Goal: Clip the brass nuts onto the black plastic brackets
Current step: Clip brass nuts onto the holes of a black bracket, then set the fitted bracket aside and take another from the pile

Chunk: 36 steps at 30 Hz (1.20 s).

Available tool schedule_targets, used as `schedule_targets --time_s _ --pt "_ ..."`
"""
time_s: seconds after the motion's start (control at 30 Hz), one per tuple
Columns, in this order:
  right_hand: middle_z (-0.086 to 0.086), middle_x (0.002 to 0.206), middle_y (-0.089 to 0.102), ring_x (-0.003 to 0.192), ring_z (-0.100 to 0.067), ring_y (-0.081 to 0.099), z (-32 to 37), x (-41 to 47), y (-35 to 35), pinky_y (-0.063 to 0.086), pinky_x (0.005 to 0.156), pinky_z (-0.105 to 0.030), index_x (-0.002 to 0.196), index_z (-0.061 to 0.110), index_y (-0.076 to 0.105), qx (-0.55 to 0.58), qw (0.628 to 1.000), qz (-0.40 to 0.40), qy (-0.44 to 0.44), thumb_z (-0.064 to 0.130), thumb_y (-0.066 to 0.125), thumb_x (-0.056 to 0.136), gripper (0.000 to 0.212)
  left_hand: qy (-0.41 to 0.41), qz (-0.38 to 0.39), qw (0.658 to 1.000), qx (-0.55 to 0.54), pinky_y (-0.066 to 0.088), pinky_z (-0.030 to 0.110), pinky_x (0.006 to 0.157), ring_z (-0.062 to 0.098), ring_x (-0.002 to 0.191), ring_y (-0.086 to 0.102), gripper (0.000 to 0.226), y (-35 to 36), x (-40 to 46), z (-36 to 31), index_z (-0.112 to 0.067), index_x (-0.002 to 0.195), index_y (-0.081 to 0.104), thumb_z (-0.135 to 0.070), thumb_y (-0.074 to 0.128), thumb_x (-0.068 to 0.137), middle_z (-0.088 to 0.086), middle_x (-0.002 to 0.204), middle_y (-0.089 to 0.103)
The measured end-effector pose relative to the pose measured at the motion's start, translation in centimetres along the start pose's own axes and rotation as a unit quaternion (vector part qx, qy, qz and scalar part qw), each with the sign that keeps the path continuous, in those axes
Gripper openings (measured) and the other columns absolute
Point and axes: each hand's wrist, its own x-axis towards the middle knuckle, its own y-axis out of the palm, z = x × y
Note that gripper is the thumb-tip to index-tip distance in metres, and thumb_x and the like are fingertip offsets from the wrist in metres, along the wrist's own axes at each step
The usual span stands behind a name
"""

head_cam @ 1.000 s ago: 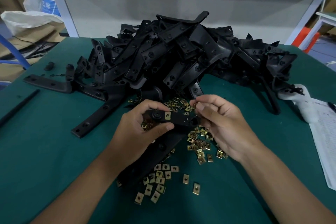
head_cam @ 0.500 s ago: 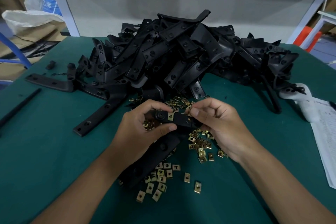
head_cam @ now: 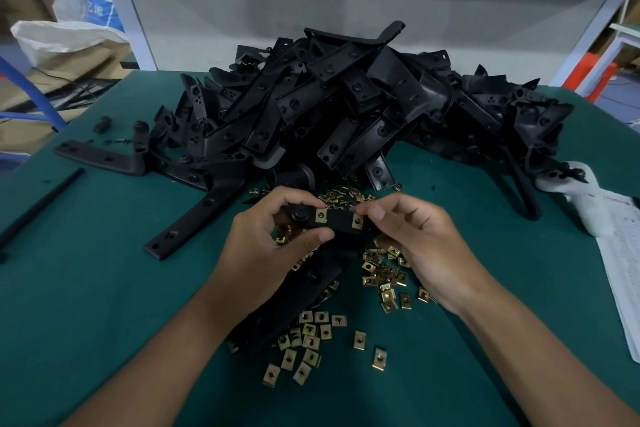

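Green mat (head_cam: pixel 86 288), L hand (head_cam: pixel 263 253) grips bracket (head_cam: pixel 337 220), R hand (head_cam: pixel 419 246) pinches nut (head_cam: pixel 357 220)

Brackets (head_cam: pixel 346 107): black plastic, matt, smooth. Nuts (head_cam: pixel 308 340): brass-coloured metal, dull sheen. Table cover (head_cam: pixel 86 288): green, matt, cloth-like. Sheet (head_cam: pixel 620 253): white paper. Sack (head_cam: pixel 62 42): white woven plastic.

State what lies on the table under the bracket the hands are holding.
Loose brass nuts lie beneath the held bracket, along with another black bracket. The hands and bracket hide whatever else lies there.
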Motion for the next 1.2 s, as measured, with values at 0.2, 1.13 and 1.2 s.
schedule_targets --time_s 0.2,1.13,1.2 --pt "0.010 0.095 0.070 0.090 -0.005 0.066 -0.2 -0.1 0.1 0.052 0.077 -0.018 0.102 0.032 0.072 -0.039 0.998 0.033 -0.031 0.022 0.085 0.075 0.032 0.002 -0.021 1.000 -0.003 0.057 0.025 0.079 0.016 0.093 0.070 0.024 -0.1 0.1 0.1 -0.043 0.101 0.066 -0.048 0.077 0.081 -0.007 0.098 0.072" --pt "0.015 0.119 0.058 0.118 -0.013 0.057 11.7 -42.9 -13.6 0.041 0.093 -0.016 0.112 0.035 0.066 -0.476 0.731 -0.490 0.002 0.042 0.073 0.087 0.027 0.328 0.303 0.892 -0.068 0.046 0.039 0.091 0.009 0.106 0.057 0.029 35.1 -9.7 -19.8 -0.032 0.103 0.067 -0.049 0.072 0.079 -0.020 0.113 0.062" --pt "0.014 0.121 0.057 0.117 -0.014 0.056 11.3 -44.4 -13.7 0.044 0.090 -0.022 0.118 0.034 0.064 -0.481 0.714 -0.507 0.035 0.044 0.071 0.082 0.038 0.327 0.339 0.881 -0.040 0.043 0.034 0.099 0.005 0.115 0.051 0.045 36.1 -10.5 -19.9 -0.037 0.119 0.061 -0.056 0.069 0.079 -0.023 0.123 0.057"
